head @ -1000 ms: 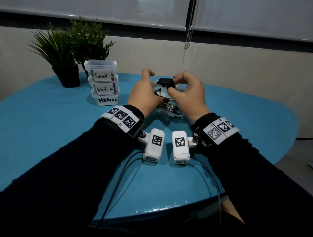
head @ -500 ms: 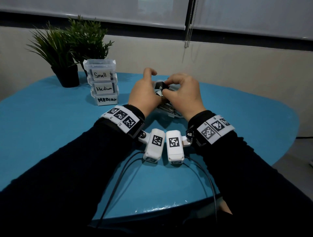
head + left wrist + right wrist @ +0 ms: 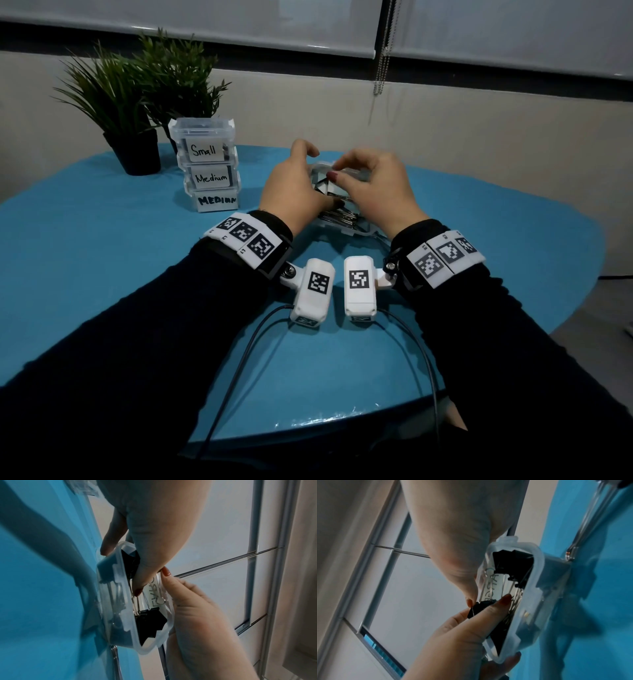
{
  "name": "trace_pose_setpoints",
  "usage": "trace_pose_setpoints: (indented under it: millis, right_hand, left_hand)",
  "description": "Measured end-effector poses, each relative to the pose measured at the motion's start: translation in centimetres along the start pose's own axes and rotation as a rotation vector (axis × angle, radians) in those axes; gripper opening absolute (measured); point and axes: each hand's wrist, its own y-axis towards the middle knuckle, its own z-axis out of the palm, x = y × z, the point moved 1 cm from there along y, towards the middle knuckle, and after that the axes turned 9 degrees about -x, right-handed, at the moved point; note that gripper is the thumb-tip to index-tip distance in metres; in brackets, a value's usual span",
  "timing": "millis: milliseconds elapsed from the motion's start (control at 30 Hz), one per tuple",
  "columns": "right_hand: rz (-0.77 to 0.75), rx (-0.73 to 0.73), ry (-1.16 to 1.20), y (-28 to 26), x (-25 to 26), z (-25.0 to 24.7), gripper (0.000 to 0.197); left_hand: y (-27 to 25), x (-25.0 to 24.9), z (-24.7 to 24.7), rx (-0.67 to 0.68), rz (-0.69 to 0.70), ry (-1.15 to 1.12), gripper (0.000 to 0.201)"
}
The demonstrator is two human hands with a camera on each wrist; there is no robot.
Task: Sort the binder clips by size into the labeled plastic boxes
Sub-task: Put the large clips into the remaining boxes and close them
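Note:
A clear plastic box [image 3: 343, 229] labelled Large stands mid-table and holds several big black binder clips [image 3: 150, 616]. My left hand [image 3: 308, 178] grips the box's left end. Its fingers [image 3: 513, 657] curl round the outer wall and its thumb [image 3: 505, 597] lies over the rim on a black binder clip [image 3: 477, 609]. My right hand [image 3: 346, 171] hovers curled over the box, its thumb tip on that same clip at rim level. Its index finger [image 3: 166, 573] touches the labelled far wall.
Three stacked clear boxes stand at the left rear, labelled Small [image 3: 205, 147], Medium [image 3: 210, 177] and MEDIUM [image 3: 215, 200]. Two potted plants [image 3: 137, 102] stand behind them. A clear plastic piece [image 3: 371, 234] lies by the box's near right corner. The blue table's front edge [image 3: 342, 421] is close.
My right hand has come down with the black clip from above the box to its rim. My left thumb has moved onto the clip, and both wrists have drawn closer.

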Motion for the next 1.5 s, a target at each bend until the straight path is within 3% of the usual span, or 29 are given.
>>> trace_pose_setpoints:
  millis: [133, 333, 600, 833, 1033, 1333, 1500]
  right_hand:
    - [0.057, -0.153, 0.028, 0.2, -0.9, -0.3, 0.029]
    - [0.200, -0.130, -0.014, -0.1, -1.5, -0.1, 0.041]
    - [0.508, -0.075, 0.233, 0.3, -2.3, -0.1, 0.017]
    - [0.496, -0.114, 0.282, 0.1, -3.1, 0.0, 0.022]
    - [0.497, -0.127, 0.382, -0.1, -3.1, 0.3, 0.027]
    - [0.507, -0.018, 0.537, 0.0, -3.0, 0.0, 0.016]
    - [0.553, 0.003, 0.606, 0.1, -3.1, -0.3, 0.016]
  left_hand:
    - [-0.2, -0.4, -0.1, 0.012, -0.009, -0.029, 0.076]
    - [-0.5, -0.5, -0.2, 0.026, -0.003, -0.017, 0.074]
    - [-0.5, -0.4, -0.4, 0.032, -0.040, 0.010, 0.075]
    - [-0.7, -1.2, -0.5, 0.152, 0.109, 0.061, 0.041]
    - [-0.6, -1.0, -0.7, 0.116, 0.111, 0.120, 0.023]
    - [-0.7, -1.4, -1.3, 0.039, 0.088, 0.145, 0.021]
    - [-0.6, -1.4, -1.2, 0.131, 0.105, 0.203, 0.037]
